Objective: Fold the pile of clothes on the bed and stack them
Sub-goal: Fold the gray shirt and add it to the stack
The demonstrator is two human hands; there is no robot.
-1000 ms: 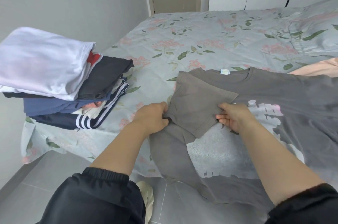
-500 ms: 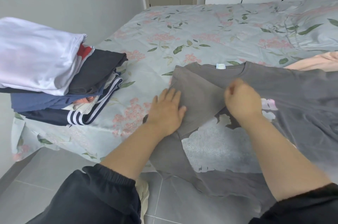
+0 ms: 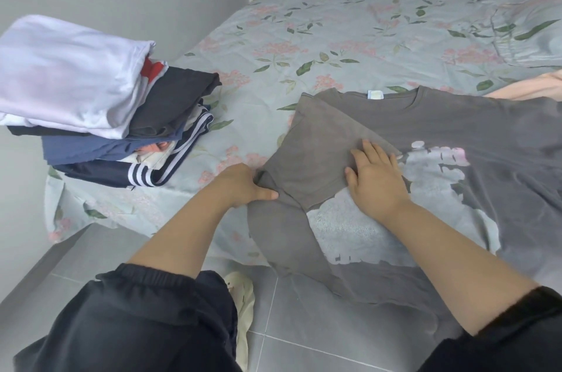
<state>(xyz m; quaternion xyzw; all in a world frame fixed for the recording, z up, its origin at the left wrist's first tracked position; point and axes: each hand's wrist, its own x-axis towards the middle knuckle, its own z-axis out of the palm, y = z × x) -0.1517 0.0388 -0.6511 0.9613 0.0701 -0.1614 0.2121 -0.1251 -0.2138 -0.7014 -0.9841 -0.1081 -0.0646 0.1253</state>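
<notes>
A grey T-shirt (image 3: 474, 125) with a pale print lies face up on the bed (image 3: 334, 37), its hem hanging over the near edge. Its left sleeve (image 3: 316, 153) is folded inward across the chest. My left hand (image 3: 243, 186) pinches the shirt's left side edge at the sleeve's base, thumb on top. My right hand (image 3: 377, 177) lies flat on the folded sleeve, fingers straight and spread. A stack of folded clothes (image 3: 100, 110), white on top, dark and striped items below, sits on the bed's near left corner.
A peach garment (image 3: 529, 90) lies at the right edge behind the shirt. The floral sheet stretches to the far side. Grey floor tiles (image 3: 304, 326) and a pale slipper (image 3: 243, 304) are below the bed edge. A wall runs along the left.
My left hand went from lying flat on the sleeve to pinching the shirt's side edge. My right hand dropped flat onto the folded sleeve. The view shifted slightly.
</notes>
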